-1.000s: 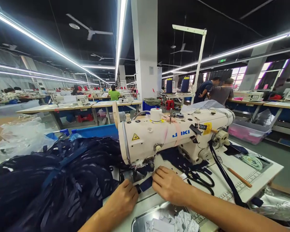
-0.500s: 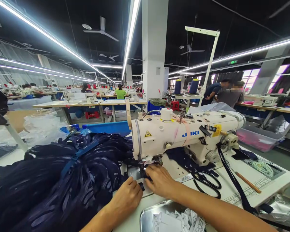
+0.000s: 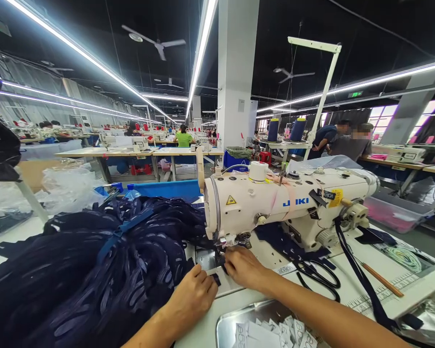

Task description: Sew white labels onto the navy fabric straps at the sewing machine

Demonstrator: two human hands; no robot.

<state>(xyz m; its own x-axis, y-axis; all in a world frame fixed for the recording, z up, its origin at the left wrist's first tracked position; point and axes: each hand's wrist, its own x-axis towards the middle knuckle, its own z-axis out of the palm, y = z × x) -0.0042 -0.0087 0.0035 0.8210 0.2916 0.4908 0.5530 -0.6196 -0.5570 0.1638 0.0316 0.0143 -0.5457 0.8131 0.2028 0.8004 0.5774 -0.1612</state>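
Observation:
A cream JUKI sewing machine [image 3: 286, 200] stands on the white table [image 3: 351, 290]. My left hand [image 3: 192, 297] rests at the front of the needle plate, fingers pinching a small dark fabric piece [image 3: 216, 279]. My right hand [image 3: 244, 268] lies just right of the needle, fingertips pressing the same dark piece under the presser foot [image 3: 221, 251]. A large heap of dark navy fabric strips [image 3: 94, 270] fills the table to the left.
Black scissors [image 3: 319, 278] lie right of my right hand, beside a wooden-handled tool [image 3: 382, 280]. A metal tray of white labels [image 3: 271, 331] sits at the front edge. A dark strap [image 3: 358, 275] hangs from the machine. Other people work at tables behind.
My right hand slid left toward the needle and my left hand moved up with it. The camera view turned left, so the machine sits further right in the picture.

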